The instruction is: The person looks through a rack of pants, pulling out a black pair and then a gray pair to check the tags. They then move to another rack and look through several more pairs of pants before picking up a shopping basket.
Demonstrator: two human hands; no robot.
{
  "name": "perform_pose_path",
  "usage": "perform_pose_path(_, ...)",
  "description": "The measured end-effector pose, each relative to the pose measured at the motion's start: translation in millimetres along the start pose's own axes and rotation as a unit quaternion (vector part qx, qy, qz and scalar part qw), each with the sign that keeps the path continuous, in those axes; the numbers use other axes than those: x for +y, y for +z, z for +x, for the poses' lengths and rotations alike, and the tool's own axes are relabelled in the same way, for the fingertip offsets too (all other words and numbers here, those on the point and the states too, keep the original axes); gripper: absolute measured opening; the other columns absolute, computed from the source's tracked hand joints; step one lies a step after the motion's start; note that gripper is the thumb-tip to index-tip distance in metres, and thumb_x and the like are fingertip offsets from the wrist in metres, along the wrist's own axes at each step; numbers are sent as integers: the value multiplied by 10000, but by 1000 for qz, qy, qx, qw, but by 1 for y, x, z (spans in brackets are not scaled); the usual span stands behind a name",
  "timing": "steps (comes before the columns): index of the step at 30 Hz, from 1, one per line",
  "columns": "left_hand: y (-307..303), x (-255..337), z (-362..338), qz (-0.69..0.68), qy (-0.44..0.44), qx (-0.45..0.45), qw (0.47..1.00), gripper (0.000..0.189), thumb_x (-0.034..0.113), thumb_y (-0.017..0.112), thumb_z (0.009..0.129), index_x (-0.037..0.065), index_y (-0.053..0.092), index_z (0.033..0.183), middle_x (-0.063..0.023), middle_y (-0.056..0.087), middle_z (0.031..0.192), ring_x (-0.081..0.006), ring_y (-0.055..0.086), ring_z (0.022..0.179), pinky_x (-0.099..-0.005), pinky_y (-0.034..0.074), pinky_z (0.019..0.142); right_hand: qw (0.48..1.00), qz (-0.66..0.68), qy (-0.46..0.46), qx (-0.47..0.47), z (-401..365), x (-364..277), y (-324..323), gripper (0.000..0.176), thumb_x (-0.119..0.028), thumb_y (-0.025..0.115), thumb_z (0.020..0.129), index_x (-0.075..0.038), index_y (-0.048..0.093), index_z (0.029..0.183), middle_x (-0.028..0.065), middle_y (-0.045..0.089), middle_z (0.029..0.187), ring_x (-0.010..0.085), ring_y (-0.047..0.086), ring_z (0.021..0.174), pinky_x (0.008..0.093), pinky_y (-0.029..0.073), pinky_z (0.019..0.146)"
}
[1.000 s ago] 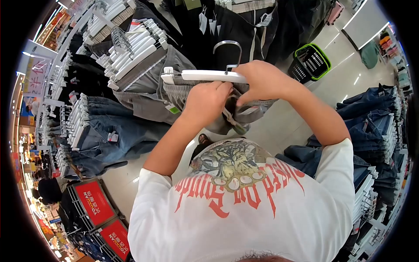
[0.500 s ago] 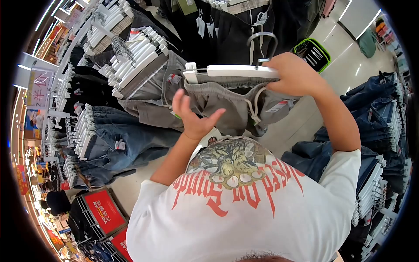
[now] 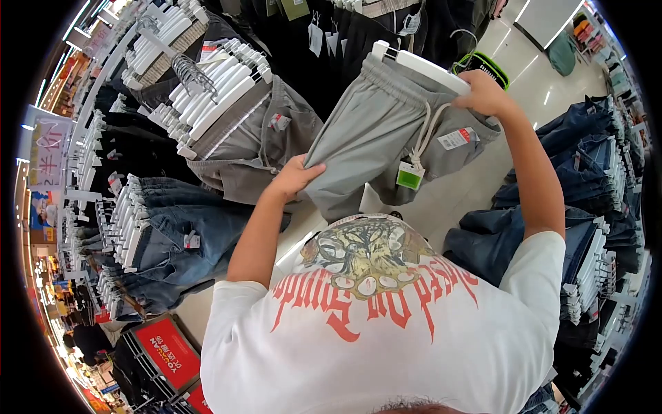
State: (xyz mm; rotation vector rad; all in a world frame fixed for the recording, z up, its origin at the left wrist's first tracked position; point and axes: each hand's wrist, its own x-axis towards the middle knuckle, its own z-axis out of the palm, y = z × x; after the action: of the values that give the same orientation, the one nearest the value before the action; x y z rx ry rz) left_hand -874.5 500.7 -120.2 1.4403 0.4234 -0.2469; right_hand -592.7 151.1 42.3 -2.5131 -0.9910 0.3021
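Note:
Grey drawstring pants (image 3: 369,127) hang from a white clip hanger (image 3: 427,70) in front of my chest, waistband up and turned toward me. My right hand (image 3: 483,93) is closed around the hanger's right end, near its metal hook. With fingers and thumb, my left hand (image 3: 298,176) pinches the left edge of the pants lower down. A pale drawstring (image 3: 426,134) dangles at the waist, close to a white and red label (image 3: 458,139). Lower on the front hangs a green tag (image 3: 409,176).
Left of the pants, more grey pants (image 3: 252,148) hang on a rack of white hangers (image 3: 217,93). Jeans hang at the lower left (image 3: 207,214) and on the right (image 3: 545,179). Behind are dark trousers (image 3: 338,76) and a green-rimmed basket (image 3: 491,67). A red sign (image 3: 165,352) stands lower left.
The pants on their hanger have been raised and tipped, so their front now faces me. My left hand, open before, has closed on their left edge. My right hand keeps the hanger.

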Motion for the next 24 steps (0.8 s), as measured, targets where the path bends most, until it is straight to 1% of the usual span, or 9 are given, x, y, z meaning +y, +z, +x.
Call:
perform_pose_path(3,-25,-6,1,76,-4,-100,992,406,147,773,815,-12,643,1165,-56,692,1053,-119,624,907,-292,498,819,999,20,27,23,0,10,-1,386,-182,768,626,41,666,924,151,649,765,249,609,707,358,478,709)
perform_pose_path(6,-43,-16,3,224,-33,-152,962,442,145,797,777,1,653,1169,-41,692,1058,-125,616,895,-293,492,815,996,32,58,54,-6,13,-10,375,-180,761,623,36,668,915,143,643,754,231,601,700,355,471,699)
perform_pose_path(9,-43,-20,1,360,-101,-161,913,449,174,792,793,8,645,1184,-25,690,1049,-117,607,894,-288,486,810,994,36,64,80,-6,44,-20,350,-189,747,623,24,671,889,98,626,722,185,580,690,341,464,681)
perform_pose_path(12,-64,-83,18,161,-70,-137,975,462,204,797,795,8,645,1184,-26,689,1046,-110,607,892,-281,485,815,990,42,105,87,-12,60,-30,353,-188,746,623,27,673,893,91,623,724,173,581,696,331,466,678)
perform_pose_path(15,-61,-100,19,-68,-79,8,995,477,224,800,798,4,639,1190,-25,685,1052,-107,610,890,-268,483,817,984,48,148,86,-13,76,-33,358,-186,747,626,31,678,902,92,631,735,172,586,699,325,470,679)
perform_pose_path(18,-58,-96,9,43,-5,-30,999,467,236,806,781,3,657,1157,-38,697,1028,-120,622,883,-279,491,824,979,56,168,103,-10,82,-29,353,-181,750,638,42,682,903,85,639,741,178,587,684,320,472,677)
perform_pose_path(19,-56,-83,1,113,-7,-64,991,464,239,807,774,-1,662,1144,-46,702,1015,-125,624,881,-288,492,821,978,54,170,109,-8,80,-29,349,-179,751,640,43,682,901,83,640,742,177,586,681,320,472,677)
perform_pose_path(21,-54,-62,-13,251,-14,-135,958,460,245,811,760,-8,671,1118,-61,711,989,-135,630,877,-306,494,816,976,55,173,116,-5,82,-31,341,-177,752,645,43,682,896,80,642,742,173,586,678,319,472,676)
perform_pose_path(24,-82,-103,-1,439,-69,-168,880,446,252,801,758,-19,677,1090,-84,720,967,-148,637,870,-327,494,803,976,60,173,116,2,93,-38,329,-176,752,649,38,683,889,78,645,740,167,589,679,317,471,672)
